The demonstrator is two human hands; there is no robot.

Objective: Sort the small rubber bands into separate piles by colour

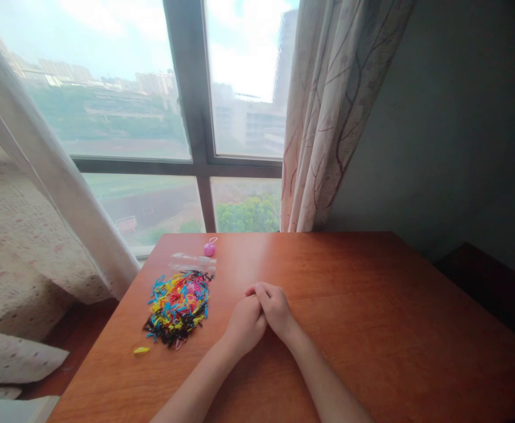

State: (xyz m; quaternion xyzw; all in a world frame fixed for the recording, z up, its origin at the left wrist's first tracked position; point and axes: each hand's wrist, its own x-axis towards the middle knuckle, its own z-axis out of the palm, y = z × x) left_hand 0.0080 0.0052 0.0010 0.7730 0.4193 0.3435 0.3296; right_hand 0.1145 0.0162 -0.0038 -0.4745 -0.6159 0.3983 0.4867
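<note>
My left hand and my right hand rest clasped together over the table, fingers folded into each other. Both are closed, and no object shows in either one. Most of the fingers are hidden where the hands overlap. To the left of them lies a pile of small rubber bands in black, yellow, blue, red and pink. A small yellow piece sits apart, near the pile's lower left.
Behind the pile lies a clear plastic bag, with a small pink round item with a loop beyond it. The brown wooden table reaches toward the window. Patterned curtains hang at both sides.
</note>
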